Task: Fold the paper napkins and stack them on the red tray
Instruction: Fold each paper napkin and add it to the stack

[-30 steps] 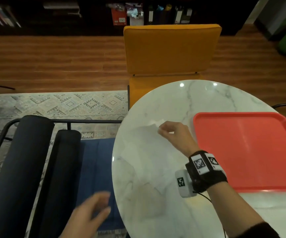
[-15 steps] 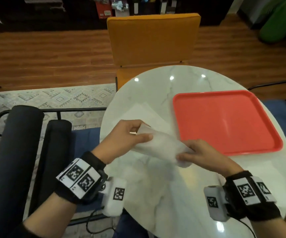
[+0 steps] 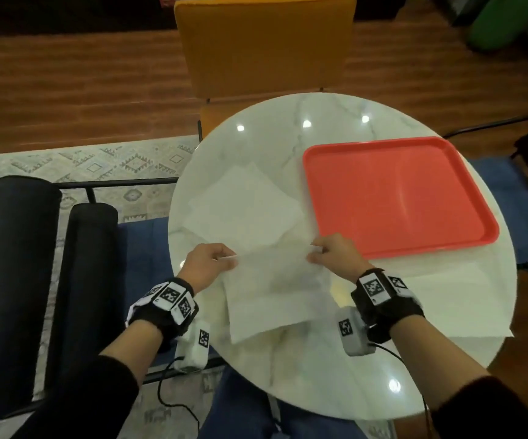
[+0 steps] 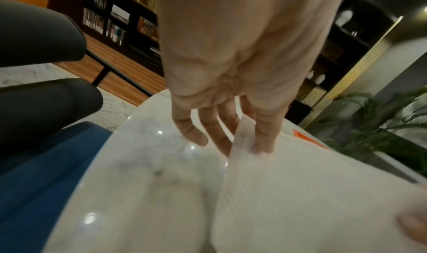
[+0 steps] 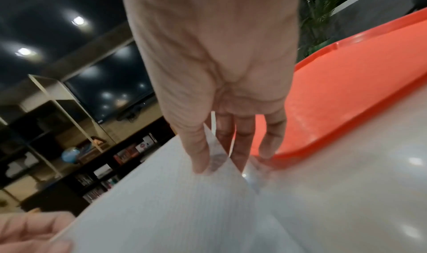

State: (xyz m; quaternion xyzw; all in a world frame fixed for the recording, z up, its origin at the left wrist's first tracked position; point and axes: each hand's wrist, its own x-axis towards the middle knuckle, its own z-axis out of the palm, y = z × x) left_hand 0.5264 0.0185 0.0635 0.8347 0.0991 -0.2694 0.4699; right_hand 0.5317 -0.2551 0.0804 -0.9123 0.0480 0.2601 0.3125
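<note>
A white paper napkin hangs lifted over the near part of the round marble table. My left hand pinches its upper left corner and my right hand pinches its upper right corner. In the left wrist view, thumb and fingers of my left hand clamp the napkin's edge. The right wrist view has my right hand pinching the napkin's corner. More unfolded napkins lie flat behind it. The red tray sits at the right with nothing in it.
Another white napkin lies at the table's right near edge, below the tray. An orange chair stands behind the table. Black padded rolls on a metal frame and a blue cushion are at the left.
My left hand came up from below the table and took the napkin's left corner. Both hands lifted the napkin and spread it out toward me.
</note>
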